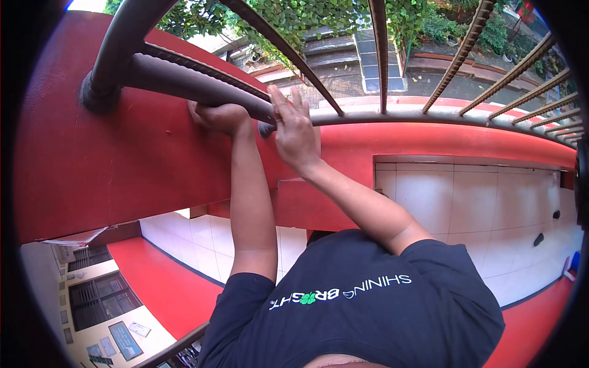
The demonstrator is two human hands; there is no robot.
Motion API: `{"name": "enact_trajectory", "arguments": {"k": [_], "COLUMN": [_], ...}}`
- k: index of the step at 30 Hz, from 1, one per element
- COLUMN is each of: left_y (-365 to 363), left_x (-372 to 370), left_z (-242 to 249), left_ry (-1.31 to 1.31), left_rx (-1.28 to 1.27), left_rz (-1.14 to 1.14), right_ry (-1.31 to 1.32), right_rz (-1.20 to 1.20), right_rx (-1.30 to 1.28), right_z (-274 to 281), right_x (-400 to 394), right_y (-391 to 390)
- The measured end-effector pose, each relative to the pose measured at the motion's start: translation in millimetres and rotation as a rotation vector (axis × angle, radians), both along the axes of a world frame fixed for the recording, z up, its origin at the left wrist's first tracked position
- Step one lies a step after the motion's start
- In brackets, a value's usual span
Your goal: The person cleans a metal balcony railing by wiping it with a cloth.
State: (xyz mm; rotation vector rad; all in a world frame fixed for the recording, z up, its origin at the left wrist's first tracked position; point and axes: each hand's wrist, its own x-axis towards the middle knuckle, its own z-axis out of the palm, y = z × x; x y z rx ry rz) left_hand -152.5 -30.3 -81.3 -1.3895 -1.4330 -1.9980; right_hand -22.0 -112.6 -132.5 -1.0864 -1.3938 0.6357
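Observation:
A dark metal railing pipe (178, 83) runs along a red painted ledge (141, 153). My left hand (222, 118) is closed against the underside of the pipe, its fingers curled and partly hidden. Just to the right, my right hand (293, 132) rests across the pipe, fingers stretched upward and slightly apart. A thin ribbed rod (208, 69) lies just above the pipe. Behind the right hand shows a narrow beige strip that I cannot make out.
Slanting ribbed bars (383, 61) rise from the railing, with plants (331, 18) and steps (328, 46) outside. White tiled floor (472, 196) lies below on the right. At lower left are a red floor strip (159, 276) and a wall with windows (104, 300).

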Motion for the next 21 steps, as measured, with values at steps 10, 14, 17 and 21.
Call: {"name": "enact_trajectory", "arguments": {"k": [10, 14, 17, 21], "left_y": [-0.8, 1.2, 1.5, 0.0], "left_x": [9.4, -12.2, -8.8, -0.8], "left_z": [4.5, -5.8, -7.7, -1.9], "left_ry": [-0.022, -0.053, -0.240, 0.054], "left_rx": [0.046, 0.003, 0.035, 0.032], "left_rz": [-0.030, -0.128, -0.229, -0.021], "right_ry": [-0.071, 0.097, 0.021, 0.101], "right_rz": [-0.012, 0.197, 0.112, 0.180], "right_rx": [0.001, 0.046, 0.125, -0.056], "right_z": [1.6, 42.1, 25.1, 23.9], "right_x": [5.1, 15.0, 12.1, 12.4], "right_y": [5.1, 7.7, 1.3, 3.6]}}
